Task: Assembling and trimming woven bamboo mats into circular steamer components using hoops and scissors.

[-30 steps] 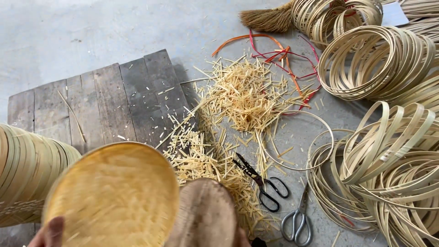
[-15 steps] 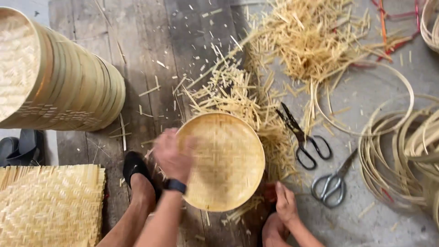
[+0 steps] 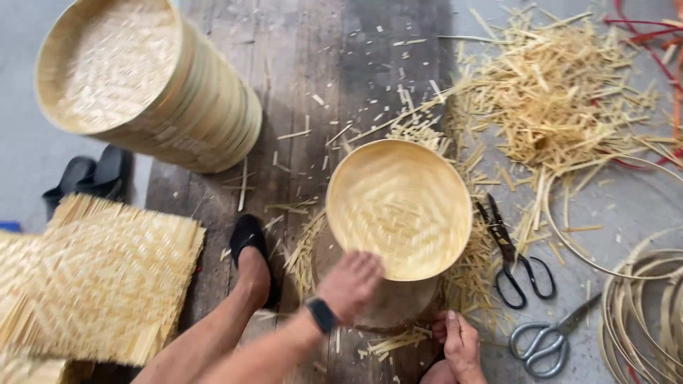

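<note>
My left hand (image 3: 350,283) grips the near rim of the round woven bamboo tray (image 3: 400,206), fingers curled over its edge at about 7 o'clock. The tray sits at centre of the plank floor (image 3: 299,64), tilted toward me, over a wooden block (image 3: 395,307) ringed with loose splints. My right hand (image 3: 461,343) rests partly closed at the block's base, 5 o'clock from the tray; I cannot tell whether it pinches anything.

To do this well, I judge: keep the rim grip firm, seat the tray squarely on the block, right hand steadying below. Black shears (image 3: 514,252) and steel scissors (image 3: 551,336) lie at 3 to 4 o'clock, well within elbow reach. Stack of finished trays (image 3: 185,107) at 10 o'clock.
</note>
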